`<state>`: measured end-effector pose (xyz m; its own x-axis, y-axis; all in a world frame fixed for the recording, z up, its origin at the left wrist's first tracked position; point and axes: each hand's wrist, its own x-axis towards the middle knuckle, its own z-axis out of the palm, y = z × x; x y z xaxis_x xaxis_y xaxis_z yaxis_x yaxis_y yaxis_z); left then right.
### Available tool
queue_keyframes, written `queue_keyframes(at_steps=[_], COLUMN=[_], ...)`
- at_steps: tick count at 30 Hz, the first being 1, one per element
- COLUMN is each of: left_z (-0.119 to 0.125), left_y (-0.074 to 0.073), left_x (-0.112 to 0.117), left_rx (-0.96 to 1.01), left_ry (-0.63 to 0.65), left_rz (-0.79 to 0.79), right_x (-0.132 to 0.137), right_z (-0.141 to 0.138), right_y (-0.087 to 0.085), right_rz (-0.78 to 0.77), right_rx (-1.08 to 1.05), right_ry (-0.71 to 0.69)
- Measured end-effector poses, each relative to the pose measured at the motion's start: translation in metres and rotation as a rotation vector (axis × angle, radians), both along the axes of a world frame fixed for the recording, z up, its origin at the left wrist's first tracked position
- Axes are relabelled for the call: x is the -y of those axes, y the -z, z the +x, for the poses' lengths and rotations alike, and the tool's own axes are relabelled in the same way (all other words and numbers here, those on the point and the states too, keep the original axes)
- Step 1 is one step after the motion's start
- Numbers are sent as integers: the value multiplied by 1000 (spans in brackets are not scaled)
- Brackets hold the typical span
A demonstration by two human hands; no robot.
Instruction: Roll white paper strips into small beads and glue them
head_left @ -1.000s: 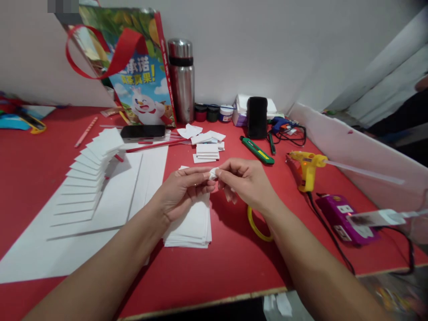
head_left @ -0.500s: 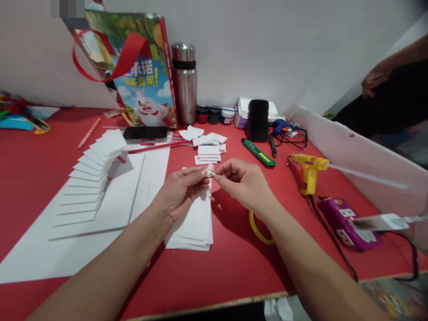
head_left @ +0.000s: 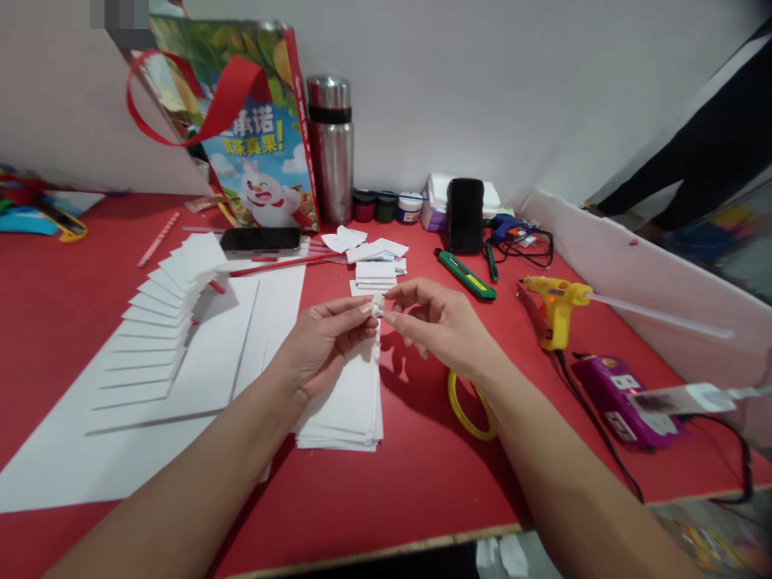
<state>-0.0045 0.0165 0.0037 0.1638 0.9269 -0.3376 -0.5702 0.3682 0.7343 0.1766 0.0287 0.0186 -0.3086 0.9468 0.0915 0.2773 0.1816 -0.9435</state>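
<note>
A small crumpled bit of white paper (head_left: 378, 305) is pinched between the thumb and fingers of my left hand (head_left: 322, 338). My right hand (head_left: 440, 326) is at the bit's right side, thumb and index finger slightly apart; whether they touch it is hard to tell. Both hands are above a stack of white paper sheets (head_left: 338, 418). Just beyond my fingers sit small white cut pieces (head_left: 375, 275). To the left, a fanned stair of white board strips (head_left: 148, 342) stands on a white board base (head_left: 208, 374).
A yellow glue gun (head_left: 558, 310) and purple box (head_left: 624, 402) are at right. Beyond the hands lie a green cutter (head_left: 464, 275) and a phone (head_left: 260, 239). A steel flask (head_left: 330, 153) and printed bag (head_left: 253, 137) stand behind. Yellow tape ring (head_left: 453, 410) is beside my right forearm.
My right thumb and index finger have spread apart at the paper bit, while my left hand keeps its pinch. The other person's hand at the upper right has left the view.
</note>
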Motion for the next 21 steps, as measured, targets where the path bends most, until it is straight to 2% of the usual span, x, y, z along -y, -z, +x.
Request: queue_keyframes(at_steps=[3, 6, 10, 21], left_z=[-1, 0, 0, 4], left_y=[1, 2, 2, 0], left_x=[0, 1, 1, 4], left_rx=[-12, -23, -23, -76], left_ry=[35, 40, 30, 42], left_rz=[39, 67, 81, 137], right_x=[1, 3, 4, 3], right_z=[-4, -6, -6, -5], right_y=[-1, -2, -2, 0], right_rz=[-136, -196, -220, -243], right_rx=[-103, -112, -130, -246], right_ry=[4, 6, -31, 4])
